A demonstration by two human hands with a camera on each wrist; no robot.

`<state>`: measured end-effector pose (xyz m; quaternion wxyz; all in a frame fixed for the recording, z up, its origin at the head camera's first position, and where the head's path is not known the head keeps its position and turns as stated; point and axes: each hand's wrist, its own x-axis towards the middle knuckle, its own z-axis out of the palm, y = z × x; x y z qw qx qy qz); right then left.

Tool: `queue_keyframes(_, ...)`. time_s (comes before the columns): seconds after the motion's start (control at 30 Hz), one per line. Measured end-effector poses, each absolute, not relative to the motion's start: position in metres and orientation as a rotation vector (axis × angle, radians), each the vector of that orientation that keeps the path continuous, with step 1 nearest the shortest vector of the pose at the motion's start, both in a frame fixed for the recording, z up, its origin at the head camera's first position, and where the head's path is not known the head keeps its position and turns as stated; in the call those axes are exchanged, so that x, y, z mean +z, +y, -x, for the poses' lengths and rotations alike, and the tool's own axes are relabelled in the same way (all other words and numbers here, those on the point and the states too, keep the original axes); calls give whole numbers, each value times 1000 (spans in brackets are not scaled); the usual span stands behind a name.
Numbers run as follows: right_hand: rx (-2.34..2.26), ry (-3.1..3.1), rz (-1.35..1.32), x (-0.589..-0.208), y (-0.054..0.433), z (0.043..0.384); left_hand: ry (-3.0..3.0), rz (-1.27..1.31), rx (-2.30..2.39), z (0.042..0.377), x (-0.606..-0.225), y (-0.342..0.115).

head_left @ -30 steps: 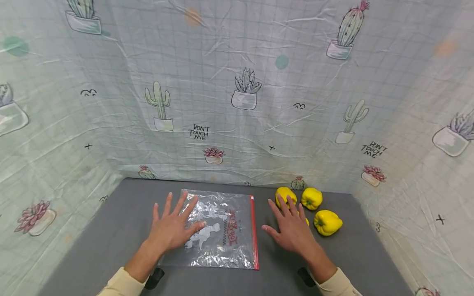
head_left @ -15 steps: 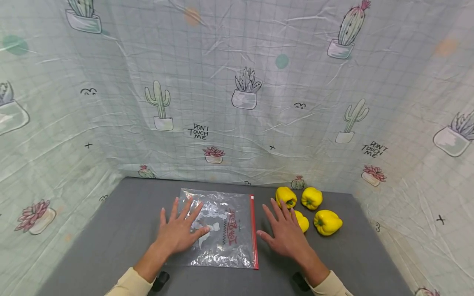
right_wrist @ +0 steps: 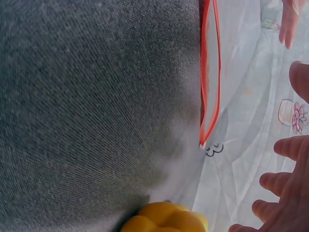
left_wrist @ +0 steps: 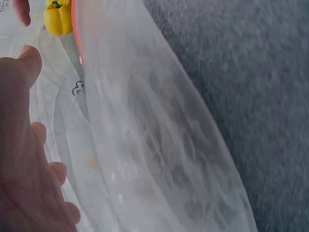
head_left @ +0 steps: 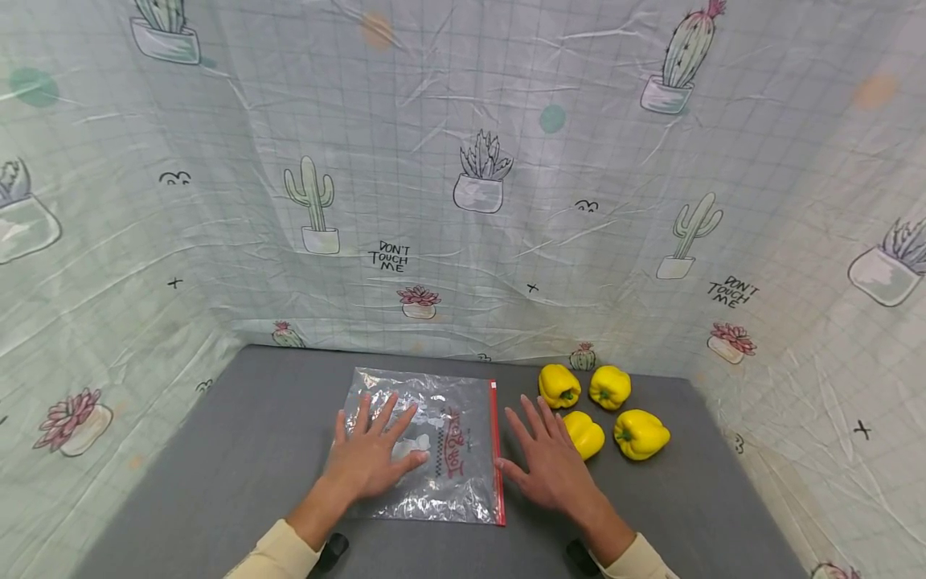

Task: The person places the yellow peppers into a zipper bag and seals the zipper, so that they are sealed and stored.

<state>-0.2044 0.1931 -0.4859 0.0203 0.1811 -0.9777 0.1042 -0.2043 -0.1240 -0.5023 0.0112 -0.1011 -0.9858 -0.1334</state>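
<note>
Person's left hand (head_left: 367, 460) is over the clear bag (head_left: 463, 503), fingers spread, grasping nothing; right hand (head_left: 553, 466) likewise released, between the red zip (head_left: 498, 462) and nearest yellow pepper (head_left: 586, 435). Bag lies on the grey table (head_left: 217, 466), left of that pepper and the other three peppers (head_left: 641, 435). Probably best: keep palms light so thin film doesn't slide; go gently near the zip, gaping in right wrist view. Versus a second ago, hands sit closer together; bag unmoved.

Bag (head_left: 473, 492) on bench (head_left: 239, 450); four peppers (head_left: 644, 437) to its right, two behind other two, apparently apart; curtain (head_left: 427, 169) behind all.
</note>
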Motion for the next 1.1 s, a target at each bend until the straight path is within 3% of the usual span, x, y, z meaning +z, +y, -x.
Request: queue_keyframes(1.1, 407, -3131, -624, -509, 191, 203, -3156, 359, -435, 206, -520, -110)
